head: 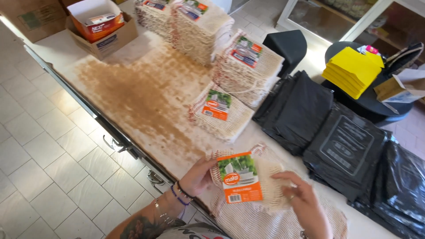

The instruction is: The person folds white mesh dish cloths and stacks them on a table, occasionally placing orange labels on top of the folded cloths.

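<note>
Holding a folded mesh cloth (248, 177) with a green and orange card label between both hands, the person keeps it flat and label-up just above the near edge of the counter (146, 102). The left hand (197, 177) pinches the cloth's left side, thumb on top and fingers underneath, probably so the fold stays shut. The right hand (303, 201) lies on the cloth's right side with fingers spread over the mesh, pressing it down more than gripping it; whether its thumb is under the cloth cannot be told. So the cloth spans the gap between the two hands, its label in the middle and clear of both.

Under it, at the counter's near edge, lies more loose mesh (265, 221). Further along the counter, piles of labelled cloths (221, 110) stand in a row toward the far end, labels facing up and edges squared, seemingly to keep them countable. Black plastic bags (345, 146) lie stacked along the counter's right side. A cardboard box (104, 33) sits at the far left corner. Yellow cloths (352, 71) rest on a round black stool beyond the counter.
</note>
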